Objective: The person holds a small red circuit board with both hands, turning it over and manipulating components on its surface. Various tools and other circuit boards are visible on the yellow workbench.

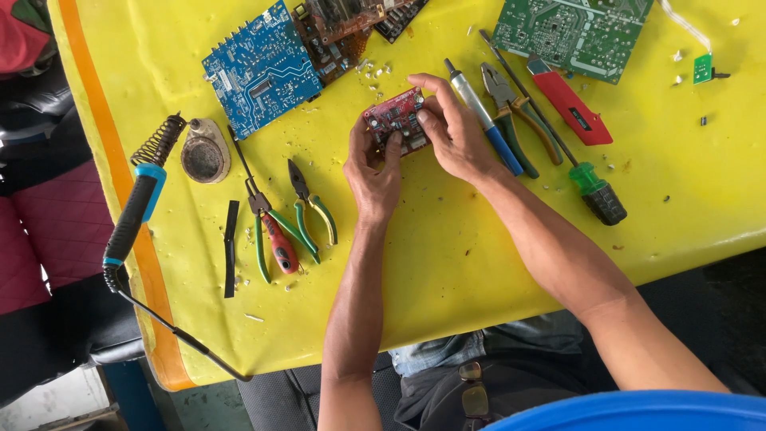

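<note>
Both my hands hold a small red circuit board [393, 118] just above the yellow table [447, 263]. My left hand [372, 169] grips its near left edge from below, thumb on the board. From the right, my right hand [453, 128] closes over the board, its fingers curled around the far edge and the thumb pressing on the top face. Part of the board is hidden under my right fingers.
A blue circuit board [259, 68] and a brown one [339, 36] lie at the back left, a green board [570, 32] at the back right. Pliers [515, 116], a green-handled screwdriver [594, 187], a red tool [568, 101], cutters [313, 209], a soldering iron [136, 211] lie around.
</note>
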